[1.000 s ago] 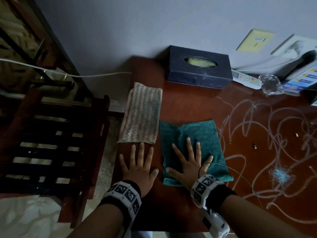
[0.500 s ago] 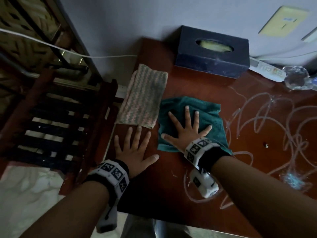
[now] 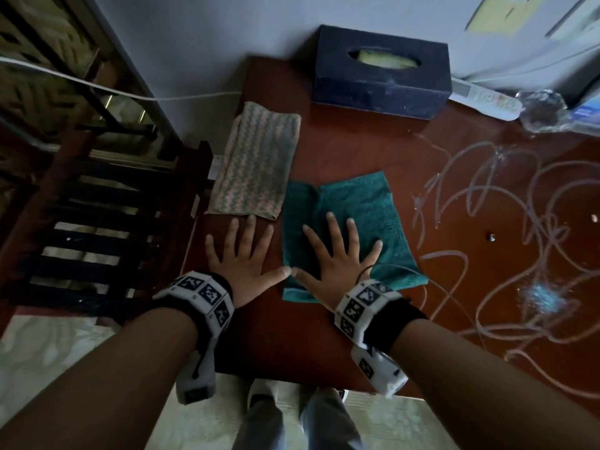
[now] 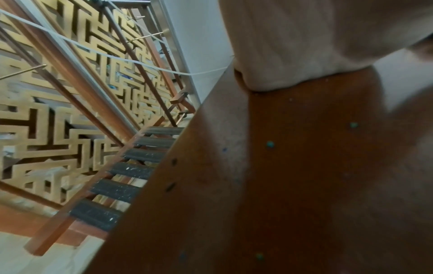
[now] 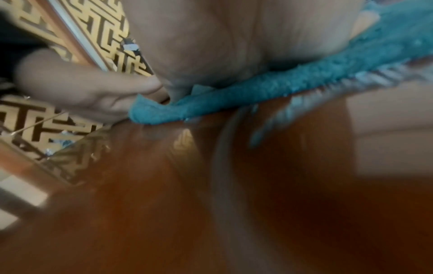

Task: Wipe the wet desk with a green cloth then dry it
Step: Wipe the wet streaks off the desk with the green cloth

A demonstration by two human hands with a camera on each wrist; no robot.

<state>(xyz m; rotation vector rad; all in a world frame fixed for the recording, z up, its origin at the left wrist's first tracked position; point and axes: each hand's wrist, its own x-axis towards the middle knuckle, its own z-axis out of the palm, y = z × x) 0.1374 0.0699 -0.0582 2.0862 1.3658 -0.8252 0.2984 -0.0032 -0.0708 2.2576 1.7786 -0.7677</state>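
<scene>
A green cloth point(image 3: 360, 206) lies flat on the dark red wooden desk point(image 3: 341, 144). My right hand point(image 3: 337, 251) presses on it with straight, spread fingers. My left hand point(image 3: 243, 251) rests flat on the bare wood just left of the cloth, fingers spread, its thumb tip close to the right thumb. White wet streaks point(image 3: 487, 203) loop across the desk to the right of the cloth. In the right wrist view the green cloth point(image 5: 269, 92) shows under my palm. The left wrist view shows the desk point(image 4: 293, 185) below my palm.
A striped pink and green cloth point(image 3: 256, 164) lies at the desk's left edge, past my left fingertips. A dark tissue box point(image 3: 383, 76) stands at the back by the wall, with a remote point(image 3: 483, 99) and a glass piece point(image 3: 542, 108) to its right. A slatted wooden rack point(image 3: 97, 232) stands left of the desk.
My right hand pushed the green cloth away over the desk, bunching it, then drew it back toward me, where it lies flatter. The left hand has stayed flat in place.
</scene>
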